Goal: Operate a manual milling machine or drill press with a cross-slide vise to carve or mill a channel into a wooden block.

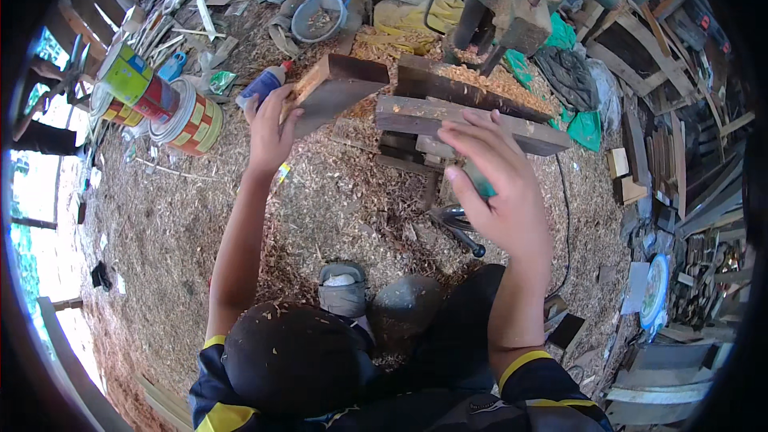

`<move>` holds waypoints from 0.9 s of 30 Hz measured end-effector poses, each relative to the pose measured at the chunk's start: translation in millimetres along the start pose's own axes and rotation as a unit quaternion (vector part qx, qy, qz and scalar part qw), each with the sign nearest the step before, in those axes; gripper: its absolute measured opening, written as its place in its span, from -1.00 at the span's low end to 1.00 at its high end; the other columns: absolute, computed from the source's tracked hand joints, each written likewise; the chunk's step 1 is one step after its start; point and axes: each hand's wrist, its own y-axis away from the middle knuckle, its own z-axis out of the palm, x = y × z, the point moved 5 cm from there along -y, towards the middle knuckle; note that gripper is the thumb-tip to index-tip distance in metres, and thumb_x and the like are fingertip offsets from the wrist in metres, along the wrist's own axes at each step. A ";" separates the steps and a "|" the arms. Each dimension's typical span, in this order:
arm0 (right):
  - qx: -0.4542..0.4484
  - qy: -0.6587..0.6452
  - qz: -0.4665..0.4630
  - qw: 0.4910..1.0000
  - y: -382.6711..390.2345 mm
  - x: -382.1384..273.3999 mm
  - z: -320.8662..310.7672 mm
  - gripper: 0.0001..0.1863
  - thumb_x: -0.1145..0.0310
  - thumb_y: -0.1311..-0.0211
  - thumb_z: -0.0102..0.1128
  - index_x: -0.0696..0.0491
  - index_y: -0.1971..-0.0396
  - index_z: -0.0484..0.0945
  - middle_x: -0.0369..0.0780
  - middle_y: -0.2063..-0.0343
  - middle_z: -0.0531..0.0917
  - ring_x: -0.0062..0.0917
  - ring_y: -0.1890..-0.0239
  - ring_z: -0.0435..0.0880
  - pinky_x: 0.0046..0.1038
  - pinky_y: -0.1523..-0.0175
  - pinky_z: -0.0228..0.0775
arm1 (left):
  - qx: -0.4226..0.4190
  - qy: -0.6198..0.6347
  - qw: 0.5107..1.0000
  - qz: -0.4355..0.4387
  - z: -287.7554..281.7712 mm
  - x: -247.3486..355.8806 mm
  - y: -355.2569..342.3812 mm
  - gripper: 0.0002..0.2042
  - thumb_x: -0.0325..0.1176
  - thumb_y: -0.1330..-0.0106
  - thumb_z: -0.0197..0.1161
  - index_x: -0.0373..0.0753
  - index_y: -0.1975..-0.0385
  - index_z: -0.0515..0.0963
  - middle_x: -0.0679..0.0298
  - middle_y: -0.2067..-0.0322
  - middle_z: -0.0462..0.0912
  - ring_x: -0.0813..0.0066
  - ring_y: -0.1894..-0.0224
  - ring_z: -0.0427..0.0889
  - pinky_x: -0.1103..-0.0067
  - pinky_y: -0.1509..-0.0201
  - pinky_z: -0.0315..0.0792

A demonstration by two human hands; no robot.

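Observation:
My left hand (270, 134) is closed round the near left end of a thick wooden board (340, 98), which is tilted up off the ground. Its top edge looks light, and its broad side is dark grey-brown. My right hand (500, 184) has its fingers stretched out and apart over a long wooden beam (404, 116). Whether the fingertips touch this beam, I cannot tell. Behind it stands a second dark beam (448, 90) with wood shavings along its top. Below the near beam, a metal crank handle (460, 228) shows, partly hidden by my right hand.
A blue bottle (262, 84) lies beyond my left hand. Paint tins (192, 122) stand at left, and a grey-blue basin (318, 18) sits farther back. A heavy green machine (512, 20) rises behind the beams. A black cable (566, 216) runs across the shavings-covered floor (176, 224).

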 end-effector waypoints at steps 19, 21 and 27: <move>-0.028 -0.233 0.267 0.935 136.2 -26.9 189.3 -0.22 0.20 -0.44 0.41 0.09 -0.54 0.26 0.21 -0.17 0.69 0.26 -0.15 0.71 0.04 -0.29 0.55 | -0.394 0.182 0.900 -0.027 -15.4 56.9 162.3 -0.61 -0.13 -0.54 0.32 -0.14 -0.25 0.65 0.17 -0.14 0.76 0.15 -0.22 0.67 0.20 -0.50 0.18; -0.035 -0.194 0.412 0.890 172.2 16.9 224.3 -0.19 0.17 -0.44 0.41 0.15 -0.53 0.25 0.24 -0.19 0.66 0.21 -0.21 0.69 0.03 -0.32 0.53 | -0.431 0.170 0.886 -0.026 15.7 65.8 165.8 -0.58 -0.10 -0.54 0.34 -0.10 -0.30 0.62 0.13 -0.23 0.71 0.14 -0.30 0.62 0.15 -0.52 0.15; -0.020 -0.028 0.345 0.938 197.8 20.9 230.0 -0.22 0.15 -0.43 0.40 0.24 -0.47 0.30 0.28 -0.12 0.65 0.12 -0.31 0.64 0.03 -0.41 0.46 | -0.298 0.107 0.946 0.075 -9.3 110.2 183.0 -0.34 0.04 -0.36 0.48 -0.05 -0.40 0.51 0.13 -0.34 0.59 0.07 -0.47 0.48 -0.05 -0.56 0.09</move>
